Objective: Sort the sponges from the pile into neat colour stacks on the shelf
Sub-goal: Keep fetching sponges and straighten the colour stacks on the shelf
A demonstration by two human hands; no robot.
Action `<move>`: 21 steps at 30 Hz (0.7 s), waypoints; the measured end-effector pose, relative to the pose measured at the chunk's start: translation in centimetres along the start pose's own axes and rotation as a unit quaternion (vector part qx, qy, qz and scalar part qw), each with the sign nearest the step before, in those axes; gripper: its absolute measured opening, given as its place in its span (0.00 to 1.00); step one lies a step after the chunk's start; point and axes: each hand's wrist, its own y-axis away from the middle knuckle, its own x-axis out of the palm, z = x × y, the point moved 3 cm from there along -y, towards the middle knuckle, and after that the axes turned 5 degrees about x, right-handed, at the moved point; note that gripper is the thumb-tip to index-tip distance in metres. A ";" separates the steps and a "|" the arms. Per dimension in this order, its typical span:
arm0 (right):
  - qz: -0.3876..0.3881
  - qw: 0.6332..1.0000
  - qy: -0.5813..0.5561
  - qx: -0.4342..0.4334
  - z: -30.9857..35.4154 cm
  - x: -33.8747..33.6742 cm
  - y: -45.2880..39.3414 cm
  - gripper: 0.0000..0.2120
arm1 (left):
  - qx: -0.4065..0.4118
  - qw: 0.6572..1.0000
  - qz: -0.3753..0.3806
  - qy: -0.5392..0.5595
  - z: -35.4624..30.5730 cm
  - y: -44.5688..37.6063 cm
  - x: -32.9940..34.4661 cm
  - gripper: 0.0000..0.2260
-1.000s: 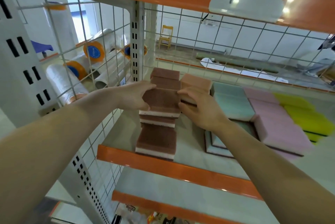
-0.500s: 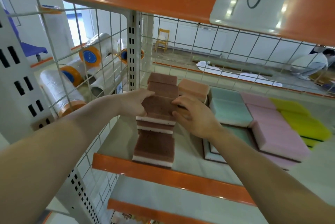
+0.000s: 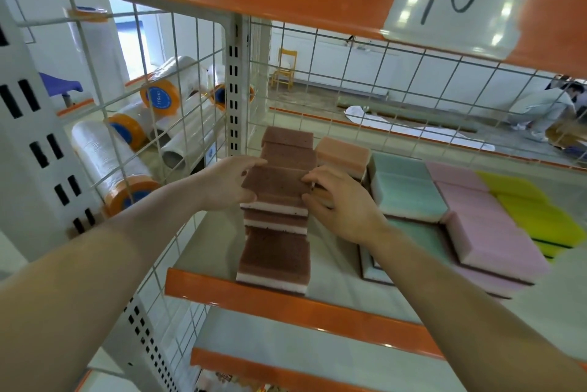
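The single head-worn view looks forward and down, close onto the shelf (image 3: 333,306).

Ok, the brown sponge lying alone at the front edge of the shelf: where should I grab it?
Pinch the front brown sponge across its two long sides, coming down from above. It lies flat, brown face up, both sides free; the stack crowds its back end.

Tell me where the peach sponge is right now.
In the head view the peach sponge sits at the back of the shelf, between the brown sponges on its left and the teal sponges on its right, just beyond the right hand.
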 end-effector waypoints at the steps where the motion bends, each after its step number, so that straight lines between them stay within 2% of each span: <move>1: -0.001 1.000 -0.002 0.002 0.0 0.0 0.0 0.16 | 0.004 1.000 -0.005 0.002 0.1 0.0 0.0 0.29; 7: 0.003 1.000 -0.010 -0.009 0.5 0.1 0.1 0.16 | 0.029 0.999 -0.027 0.011 0.1 0.3 0.0 0.26; 12: -0.009 1.000 -0.009 0.004 0.5 -0.1 0.2 0.20 | 0.046 0.999 -0.029 0.009 -0.1 0.3 0.2 0.25; 16: -0.001 1.000 0.005 0.010 0.1 0.0 0.3 0.15 | 0.033 0.998 -0.011 -0.045 0.3 0.1 0.6 0.28; 21: -0.011 1.000 0.014 0.013 0.0 -0.3 0.4 0.16 | 0.018 0.996 -0.024 -0.080 0.2 0.4 0.1 0.33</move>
